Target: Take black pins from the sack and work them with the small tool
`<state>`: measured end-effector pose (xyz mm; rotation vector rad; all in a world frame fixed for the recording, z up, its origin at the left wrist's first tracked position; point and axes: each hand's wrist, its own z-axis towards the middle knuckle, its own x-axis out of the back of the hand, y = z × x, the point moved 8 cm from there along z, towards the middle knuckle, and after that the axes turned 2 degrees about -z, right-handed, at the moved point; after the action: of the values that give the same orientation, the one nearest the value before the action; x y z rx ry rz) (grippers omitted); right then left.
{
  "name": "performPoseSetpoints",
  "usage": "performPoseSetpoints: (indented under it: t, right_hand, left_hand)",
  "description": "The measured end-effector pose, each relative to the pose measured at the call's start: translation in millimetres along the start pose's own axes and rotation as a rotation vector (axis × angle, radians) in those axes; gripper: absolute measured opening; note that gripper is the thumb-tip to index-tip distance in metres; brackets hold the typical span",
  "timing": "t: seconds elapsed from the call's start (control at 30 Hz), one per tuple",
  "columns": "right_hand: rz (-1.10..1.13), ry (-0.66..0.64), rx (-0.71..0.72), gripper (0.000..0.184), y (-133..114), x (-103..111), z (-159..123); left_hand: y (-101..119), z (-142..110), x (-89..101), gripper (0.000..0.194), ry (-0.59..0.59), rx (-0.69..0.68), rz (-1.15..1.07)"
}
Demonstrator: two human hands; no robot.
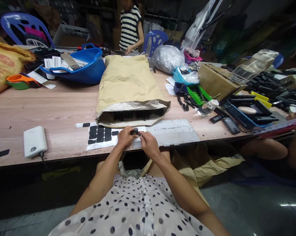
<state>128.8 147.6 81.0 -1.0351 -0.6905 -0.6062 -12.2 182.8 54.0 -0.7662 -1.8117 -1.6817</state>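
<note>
Small black part (135,131): pinched between both hands at the near edge of the desk, just above the sticker sheet.
Desk (64,108): wide wooden top, crowded along its far and right sides.
Paper sack (128,85): lies flat beyond the hands, its open mouth facing them, dark pieces inside.
Blue tub (89,67): far left of the sack, holding paper slips.
Sticker sheet (101,136): white backing with black squares, under the left hand.
Power bank (35,141): white, near the front edge, well to the left.
Left hand (124,137): fingers closed on the part.
Right hand (148,144): fingertips closed on the same part.

small black part (135,131), pinched between fingertips
</note>
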Motion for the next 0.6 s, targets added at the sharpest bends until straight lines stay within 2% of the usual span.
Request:
performPoseSetpoints:
  t: [0.1,0.23,0.33,0.5,0.6]
  right_hand:
    - [-0.039,0.068,-0.018,0.036,15.2,11.7,3.8]
    - [-0.213,0.156,-0.097,0.038,51.4,32.2,12.6]
    - [-0.356,0.171,-0.122,0.036,73.4,36.0,14.8]
    - [-0.49,0.195,-0.08,0.036,79.3,28.3,9.7]
    - [-0.481,0.186,-0.078,0.036,77.7,24.1,8.3]
  left_hand:
    - [0.6,-0.4,-0.2,0.015,0.002,-0.003,-0.019]
    - [-0.2,-0.7,-1.5,0.016,-0.007,-0.002,-0.015]
    - [-0.9,0.2,-1.8,0.016,-0.018,0.0,-0.011]
    - [1.7,-3.5,3.4,0.014,-0.021,-0.024,-0.024]
    - [9.8,-26.0,2.8,0.013,-0.038,-0.128,-0.086]
